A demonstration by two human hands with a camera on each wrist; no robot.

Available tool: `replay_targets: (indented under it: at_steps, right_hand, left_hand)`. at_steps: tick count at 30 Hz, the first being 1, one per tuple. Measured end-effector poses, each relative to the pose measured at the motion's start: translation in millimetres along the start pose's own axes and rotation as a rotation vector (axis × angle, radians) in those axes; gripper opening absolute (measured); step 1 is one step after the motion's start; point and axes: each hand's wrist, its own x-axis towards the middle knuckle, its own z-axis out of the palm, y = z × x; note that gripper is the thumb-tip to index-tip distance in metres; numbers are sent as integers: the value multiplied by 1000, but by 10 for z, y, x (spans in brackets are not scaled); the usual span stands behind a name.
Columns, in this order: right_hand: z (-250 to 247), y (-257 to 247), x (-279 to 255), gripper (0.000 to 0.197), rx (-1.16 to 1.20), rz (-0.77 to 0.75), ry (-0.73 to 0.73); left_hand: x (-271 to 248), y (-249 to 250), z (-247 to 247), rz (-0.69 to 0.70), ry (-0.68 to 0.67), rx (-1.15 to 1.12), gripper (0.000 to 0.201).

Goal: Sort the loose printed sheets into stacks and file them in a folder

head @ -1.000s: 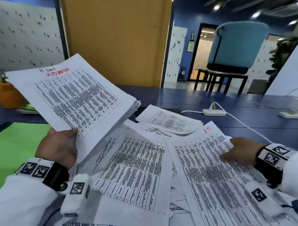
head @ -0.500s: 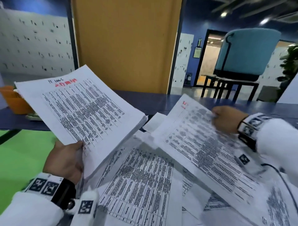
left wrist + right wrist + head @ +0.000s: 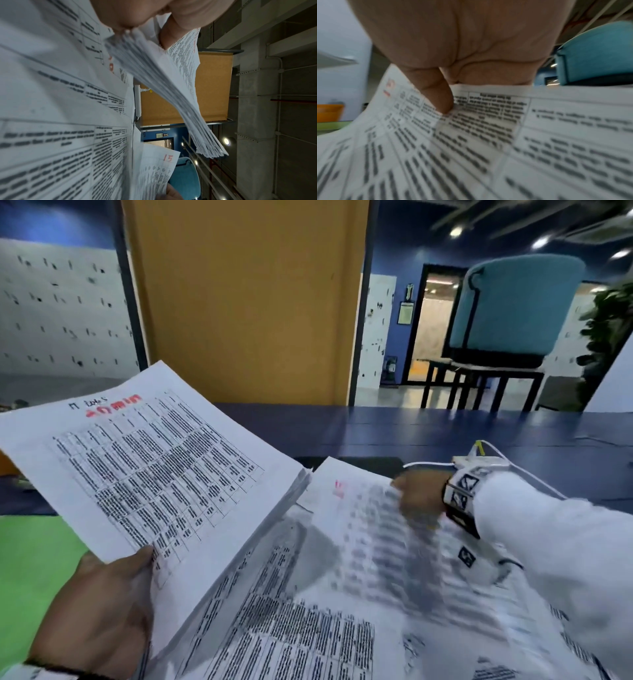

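Held stack of printed sheets (image 3: 150, 467): raised at the left, tilted, gripped at its near lower corner by the left hand (image 3: 99, 614), thumb on top; the far edges fan apart in the left wrist view. Single sheet (image 3: 373, 546), marked in red at its top corner: pinched near its far edge by the right hand (image 3: 419, 496), thumb on the printed face, lifted and carried toward the stack, blurred with motion. Loose sheets (image 3: 291, 642): overlapping on the table (image 3: 428, 429) below. Folder: not in view. Risks, as judged: a one-corner grip on a fanned stack may let lower sheets slide out; the limp sheet may buckle or catch on the fanned edge and land skewed; its sweep may drag loose sheets beneath. Change from half a second ago: the right hand and sheet sit lower and closer to the stack's right edge; the stack is held much as before.
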Motion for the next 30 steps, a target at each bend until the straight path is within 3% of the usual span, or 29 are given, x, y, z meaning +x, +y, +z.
replay_targets:
  at_steps: [2,4,5,6,9,12,13,15,18,21,25,30]
  right_hand:
    - [-121,74,88,14,53,42,49]
    - [-145,140,275,15,81,50,101]
    - [-127,135,370,16,64,55,113]
    - [-85,147,479,18,61,72,98]
    - [40,94,730,28,19,103,78]
    - [116,80,863,31,-93,133,28]
    - [140,103,914,34,-110,138,28]
    - [148,132,967,39,-140,143,-3]
    - [117,153,1062,42,-98,134,-5]
    - [106,171,1103,37,-51,98,23]
    - [104,208,1127,23,-22,73,32]
    - [82,271,1121,28,-16,98,113]
  left_hand:
    - [124,-95,-34,30,23,-6,40]
    - [143,-129,-139,14,-68,-96,47]
    - [57,-125,-87,10,-33,-94,66]
    - [-155,-89,-6,9,-90,-80,77]
    - [-626,99,206,148,-162,80,36]
    - [-852,157,336,227,-210,86,48]
    - [-856,150,357,238,-196,96,47]
    - [-805,170,360,237,-154,100,27]
    - [-721,146,304,255,-151,142,36]
    - [-722,146,349,272,-152,182,28]
    - [-747,122,344,290,-170,215,31]
    - [-778,125,351,250,-141,217,38]
